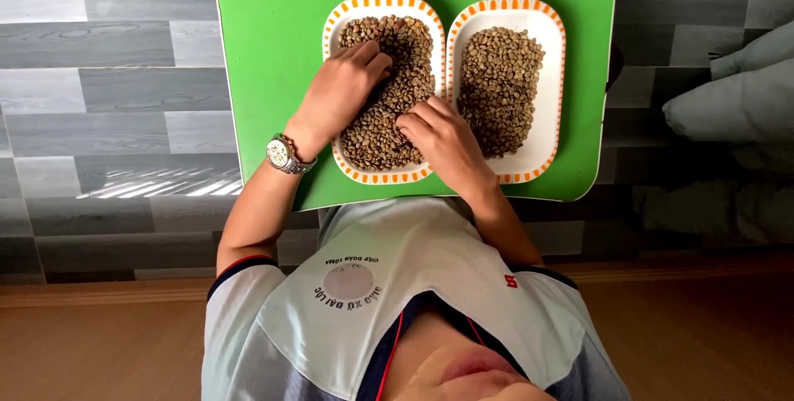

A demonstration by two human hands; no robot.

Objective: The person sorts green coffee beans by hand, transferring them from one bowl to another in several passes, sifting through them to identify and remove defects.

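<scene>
The head view is showing us both hands working in the left of two rectangular white trays with orange-dashed rims (pixel 341 159), which is lying on a green plastic lap worktop with rounded corners (pixel 273 54). This tray is filled with greenish-brown unroasted coffee beans (pixel 405 62). We are resting our left hand (pixel 343 87), with a silver metal wristwatch (pixel 285 155) on its wrist, on the beans at the tray's upper left; its fingers are curled together with the tips pressing into the beans. Our right hand (pixel 438 140) is lying over the tray's lower right part, fingers bent and drawn close, their tips touching the beans; we cannot tell whether either hand is pinching a single bean. Just beside it, touching along its long edge, a second matching white tray with orange-dashed rim (pixel 550 132) is holding another layer of similar beans (pixel 500 87). The worktop is standing over a grey wood-patterned floor (pixel 116 78), and a grey-green cushion (pixel 736 95) is lying well apart at the right edge.
</scene>
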